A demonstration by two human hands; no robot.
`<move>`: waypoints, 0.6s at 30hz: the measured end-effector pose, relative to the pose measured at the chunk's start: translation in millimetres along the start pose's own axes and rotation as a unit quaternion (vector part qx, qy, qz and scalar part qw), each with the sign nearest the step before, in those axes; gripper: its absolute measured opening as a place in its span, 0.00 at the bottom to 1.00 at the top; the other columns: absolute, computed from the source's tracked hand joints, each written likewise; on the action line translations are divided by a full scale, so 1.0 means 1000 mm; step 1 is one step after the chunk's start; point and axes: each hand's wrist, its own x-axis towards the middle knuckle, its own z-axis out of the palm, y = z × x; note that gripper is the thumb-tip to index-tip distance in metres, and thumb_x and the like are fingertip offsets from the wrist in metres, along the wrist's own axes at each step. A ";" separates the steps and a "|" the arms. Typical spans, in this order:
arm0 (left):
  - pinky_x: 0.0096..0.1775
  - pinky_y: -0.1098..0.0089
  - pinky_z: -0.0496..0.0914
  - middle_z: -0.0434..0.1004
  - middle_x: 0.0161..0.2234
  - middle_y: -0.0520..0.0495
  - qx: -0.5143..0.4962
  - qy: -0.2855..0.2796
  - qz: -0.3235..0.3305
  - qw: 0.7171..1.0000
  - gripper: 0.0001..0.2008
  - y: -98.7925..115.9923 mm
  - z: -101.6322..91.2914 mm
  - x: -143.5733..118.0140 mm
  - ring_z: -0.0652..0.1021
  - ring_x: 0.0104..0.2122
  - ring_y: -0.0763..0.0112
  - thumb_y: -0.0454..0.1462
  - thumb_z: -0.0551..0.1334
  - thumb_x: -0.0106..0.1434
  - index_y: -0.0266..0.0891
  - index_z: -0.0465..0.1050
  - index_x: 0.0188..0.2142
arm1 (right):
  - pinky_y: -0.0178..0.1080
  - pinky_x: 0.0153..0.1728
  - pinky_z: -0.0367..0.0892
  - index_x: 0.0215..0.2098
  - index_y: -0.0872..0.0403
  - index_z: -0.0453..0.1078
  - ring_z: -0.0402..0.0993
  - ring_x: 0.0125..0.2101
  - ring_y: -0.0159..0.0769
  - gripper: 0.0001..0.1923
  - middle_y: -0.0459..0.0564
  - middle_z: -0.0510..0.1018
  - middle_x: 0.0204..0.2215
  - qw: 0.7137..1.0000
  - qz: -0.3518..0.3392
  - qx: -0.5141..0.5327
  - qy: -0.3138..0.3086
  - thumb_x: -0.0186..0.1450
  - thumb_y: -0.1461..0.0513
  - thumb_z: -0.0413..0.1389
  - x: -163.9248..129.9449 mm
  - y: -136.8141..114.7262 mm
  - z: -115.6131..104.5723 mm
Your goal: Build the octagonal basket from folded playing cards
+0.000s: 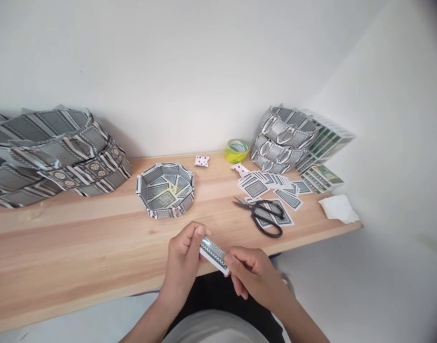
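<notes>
A playing card (214, 254) with a grey patterned back, narrowed to a strip as if folded, is held at the table's front edge. My left hand (188, 250) pinches its left end between thumb and fingers. At the right end, my right hand (252, 271) grips it with thumb and curled fingers. Beyond the hands stands a low round tray (168, 213) made of folded cards, with cards and yellowish tape across its bottom. Black-handled scissors (263, 214) lie to the right, partly over loose cards (256, 188).
Large woven card baskets (71, 157) stand at the left. A smaller card basket (280, 143), yellow-green tape (236, 151) and stacked card boxes (325, 143) sit at the back right. A folded red-diamond card (202, 161) lies near the wall; a white packet (339, 208) rests at the right edge.
</notes>
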 end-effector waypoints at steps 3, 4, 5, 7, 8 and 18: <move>0.19 0.78 0.56 0.59 0.16 0.58 -0.029 0.009 -0.001 1.000 0.18 -0.002 0.002 0.006 0.62 0.16 0.79 0.50 0.54 0.66 0.38 0.70 0.38 | 0.30 0.16 0.51 0.22 0.53 0.62 0.57 0.12 0.25 0.21 0.41 0.67 0.12 1.000 -0.004 0.015 0.017 0.67 0.50 0.48 0.000 0.002 -0.002; 0.20 0.77 0.58 0.61 0.17 0.58 -0.053 0.007 0.001 0.999 0.18 -0.004 0.003 0.009 0.63 0.17 0.78 0.49 0.53 0.66 0.38 0.70 0.41 | 0.30 0.16 0.51 0.22 0.53 0.61 0.57 0.12 0.25 0.21 0.41 0.67 0.11 0.999 -0.012 0.021 0.038 0.67 0.50 0.48 0.001 0.002 -0.002; 0.23 0.77 0.60 0.64 0.18 0.57 -0.077 -0.003 0.004 0.997 0.17 -0.005 0.004 0.011 0.65 0.19 0.78 0.49 0.54 0.67 0.38 0.69 0.43 | 0.30 0.16 0.52 0.21 0.53 0.60 0.57 0.12 0.25 0.22 0.40 0.66 0.11 0.997 -0.020 0.026 0.065 0.68 0.49 0.48 0.002 0.003 -0.002; 0.28 0.76 0.64 0.68 0.23 0.54 -0.110 -0.052 0.000 0.993 0.16 -0.007 0.007 0.013 0.68 0.23 0.77 0.48 0.56 0.66 0.37 0.70 0.42 | 0.30 0.17 0.52 0.21 0.52 0.59 0.57 0.12 0.25 0.22 0.40 0.65 0.11 0.992 -0.033 0.034 0.120 0.68 0.49 0.48 0.006 0.004 0.000; 0.30 0.75 0.64 0.69 0.24 0.53 -0.114 -0.081 -0.009 0.990 0.15 -0.008 0.009 0.013 0.69 0.24 0.77 0.47 0.58 0.65 0.36 0.70 0.39 | 0.30 0.17 0.53 0.21 0.52 0.59 0.58 0.12 0.25 0.22 0.40 0.65 0.11 0.989 -0.039 0.035 0.137 0.68 0.49 0.48 0.009 0.005 0.002; 0.24 0.77 0.57 0.63 0.18 0.55 -0.060 -0.089 -0.050 0.993 0.19 -0.010 0.010 0.016 0.63 0.20 0.79 0.47 0.60 0.62 0.35 0.66 0.24 | 0.33 0.29 0.62 0.27 0.53 0.68 0.69 0.26 0.31 0.18 0.45 0.74 0.23 0.964 -0.085 -0.155 0.199 0.69 0.53 0.47 0.017 0.005 -0.026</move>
